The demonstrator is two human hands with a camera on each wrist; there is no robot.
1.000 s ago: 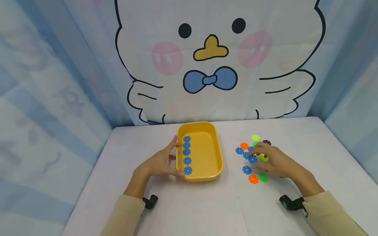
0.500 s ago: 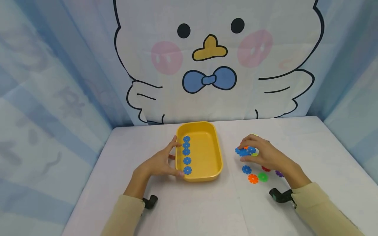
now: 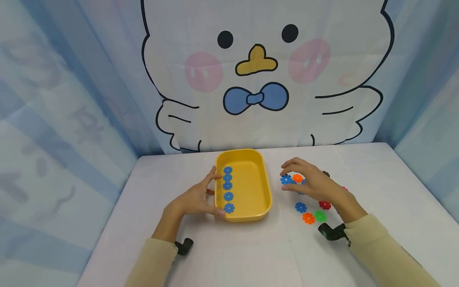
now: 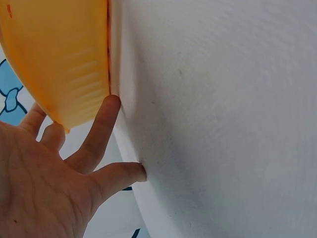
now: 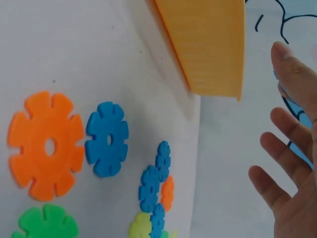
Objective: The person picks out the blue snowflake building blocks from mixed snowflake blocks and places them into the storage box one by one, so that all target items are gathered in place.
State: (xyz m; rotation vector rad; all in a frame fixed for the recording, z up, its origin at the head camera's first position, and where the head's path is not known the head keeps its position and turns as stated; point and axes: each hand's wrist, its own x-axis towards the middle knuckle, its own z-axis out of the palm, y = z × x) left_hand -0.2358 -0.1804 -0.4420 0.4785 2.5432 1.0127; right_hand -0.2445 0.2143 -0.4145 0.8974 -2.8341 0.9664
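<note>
A yellow tray (image 3: 251,187) stands left of centre on the table, with several blue flower-shaped discs (image 3: 228,196) lined up along its left side. My left hand (image 3: 195,198) holds the tray's left side, thumb at the near corner and index finger over the rim. In the left wrist view its other fingers are spread by the tray wall (image 4: 64,64). Right of the tray, my right hand (image 3: 312,181) pinches a blue flower disc (image 3: 285,179) between thumb and fingers, raised over the loose pieces. In the right wrist view that disc is mostly hidden behind the thumb (image 5: 294,74).
Loose flower discs lie under and around the right hand: a blue disc (image 3: 301,207), orange discs (image 3: 308,218), a green disc (image 3: 320,216) and a red disc (image 3: 324,205), among others. A patterned curtain (image 3: 251,127) hangs behind the table's far edge.
My right hand has moved left and picked up a blue disc from the loose pieces, carrying it towards the tray. The left hand and the tray have stayed in place.
</note>
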